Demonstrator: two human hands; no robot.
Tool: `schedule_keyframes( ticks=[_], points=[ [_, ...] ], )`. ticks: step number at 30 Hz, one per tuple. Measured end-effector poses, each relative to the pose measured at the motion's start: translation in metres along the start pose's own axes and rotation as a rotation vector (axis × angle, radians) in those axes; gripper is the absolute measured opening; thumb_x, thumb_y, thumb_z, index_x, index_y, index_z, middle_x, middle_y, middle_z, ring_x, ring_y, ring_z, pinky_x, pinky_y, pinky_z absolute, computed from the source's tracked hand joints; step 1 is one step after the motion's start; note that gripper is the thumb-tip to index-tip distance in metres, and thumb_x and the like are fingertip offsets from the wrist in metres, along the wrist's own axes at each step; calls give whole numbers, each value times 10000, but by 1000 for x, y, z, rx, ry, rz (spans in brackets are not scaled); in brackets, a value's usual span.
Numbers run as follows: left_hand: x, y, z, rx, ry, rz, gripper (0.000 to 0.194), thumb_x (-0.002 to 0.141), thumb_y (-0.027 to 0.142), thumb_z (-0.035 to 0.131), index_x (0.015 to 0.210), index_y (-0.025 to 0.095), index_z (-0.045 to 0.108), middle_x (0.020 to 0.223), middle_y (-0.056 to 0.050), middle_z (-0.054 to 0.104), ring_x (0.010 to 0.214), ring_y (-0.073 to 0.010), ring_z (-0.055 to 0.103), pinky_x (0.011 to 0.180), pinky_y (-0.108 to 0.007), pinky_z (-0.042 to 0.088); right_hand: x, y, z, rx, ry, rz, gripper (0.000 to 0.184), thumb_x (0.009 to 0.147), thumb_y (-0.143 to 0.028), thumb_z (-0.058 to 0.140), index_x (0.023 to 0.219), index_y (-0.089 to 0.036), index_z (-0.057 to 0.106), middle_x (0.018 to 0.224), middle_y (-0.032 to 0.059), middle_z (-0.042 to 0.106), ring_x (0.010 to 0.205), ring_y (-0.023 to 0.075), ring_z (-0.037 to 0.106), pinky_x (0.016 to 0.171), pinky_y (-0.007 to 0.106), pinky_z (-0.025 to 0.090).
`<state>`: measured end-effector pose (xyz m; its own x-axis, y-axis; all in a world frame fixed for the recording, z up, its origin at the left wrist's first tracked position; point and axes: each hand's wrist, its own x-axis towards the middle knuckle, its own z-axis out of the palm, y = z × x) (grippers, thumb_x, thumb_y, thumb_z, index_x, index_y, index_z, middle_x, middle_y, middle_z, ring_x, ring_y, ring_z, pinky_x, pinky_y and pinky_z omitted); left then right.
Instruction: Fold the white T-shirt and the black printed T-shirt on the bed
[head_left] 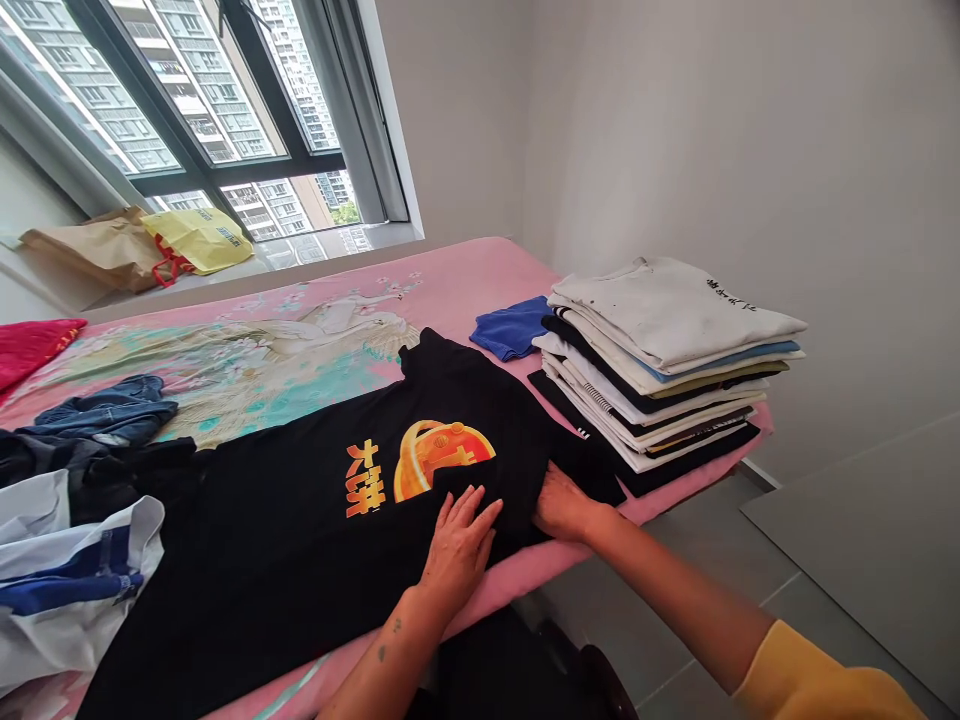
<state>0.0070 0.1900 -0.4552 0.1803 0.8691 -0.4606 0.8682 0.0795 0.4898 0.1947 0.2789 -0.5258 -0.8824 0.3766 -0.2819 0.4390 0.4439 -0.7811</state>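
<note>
A black T-shirt [300,500] lies spread across the bed, with an orange and yellow print and characters on its chest. My left hand [461,540] rests flat on the shirt beside the print, its fingers stretched out and slightly apart. At the shirt's sleeve near the bed's front edge, my right hand [564,505] is closed on the black cloth. Its fingertips are partly hidden in the fabric. Just beyond the right hand stands a tall stack of folded shirts [675,320], mostly white and black.
A folded blue garment [510,328] lies behind the stack. Jeans [112,410] and white-and-blue clothes [82,580] are heaped at the left, near a red cloth [34,350]. Brown paper [101,245] and yellow [202,240] bags sit on the windowsill. The pink floral bedding [480,265] covers the bed.
</note>
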Motion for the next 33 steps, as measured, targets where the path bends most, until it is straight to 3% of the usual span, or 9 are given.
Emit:
schedule_keyframes(
  ticks=[5,9,12,14,19,23,27,30,33],
  points=[
    [-6,-7,-3,60,29,-12,502,884,298,454,1376,248,369,1378,-75,470,1305,-230,378,1083,-467,273,-20,8,-2,-101,53,114,563,777,-222,473,1339,-200,463,1334,102,501,1304,253,338,1124,498,24],
    [7,-29,-24,79,188,-360,356,903,354,404,1200,224,551,1199,-84,608,1138,-248,528,928,-424,391,-28,5,-2,-161,62,188,623,774,-255,477,1389,-206,386,1423,89,393,1353,248,243,1127,488,-21],
    [25,-44,-37,7,133,-608,357,871,416,444,1118,201,587,938,-65,683,935,-254,610,821,-414,420,-29,4,1,-192,47,206,648,771,-256,481,1405,-208,356,1434,89,376,1354,255,236,1125,491,-34],
    [35,-51,-40,-85,71,-656,360,835,432,498,1104,212,592,811,-27,682,836,-229,627,813,-395,418,-29,5,3,-201,36,214,652,775,-267,485,1409,-200,348,1421,99,393,1347,259,249,1124,493,-37],
    [44,-68,-29,-280,84,-657,210,812,319,526,962,262,662,857,10,694,834,-179,632,813,-329,436,-29,8,5,-207,26,228,634,802,-335,480,1410,-214,345,1408,104,409,1344,268,254,1114,517,-51],
    [38,-78,-22,-246,182,-574,195,817,294,520,923,235,672,942,-22,690,923,-198,617,852,-344,453,-31,9,6,-209,40,222,616,814,-358,470,1405,-233,351,1418,90,399,1347,264,251,1112,526,-51],
    [34,-69,-25,-124,308,-307,273,878,247,419,1010,199,652,1101,-68,652,1100,-198,551,981,-368,400,-30,8,7,-226,56,220,623,810,-344,468,1408,-220,347,1403,88,421,1340,259,267,1118,519,-32],
    [31,-60,-24,-5,147,-90,369,911,234,347,1213,217,558,1298,-42,557,1282,-188,409,1096,-411,272,-29,8,6,-237,55,218,615,820,-370,454,1406,-221,347,1416,82,405,1346,254,258,1119,518,-25],
    [25,-60,-20,86,-76,-146,446,921,304,329,1348,218,421,1416,-39,427,1344,-217,316,1122,-494,184,-33,11,6,-263,40,251,591,845,-424,421,1391,-204,374,1424,87,394,1364,254,225,1114,530,-29]
  ],
)
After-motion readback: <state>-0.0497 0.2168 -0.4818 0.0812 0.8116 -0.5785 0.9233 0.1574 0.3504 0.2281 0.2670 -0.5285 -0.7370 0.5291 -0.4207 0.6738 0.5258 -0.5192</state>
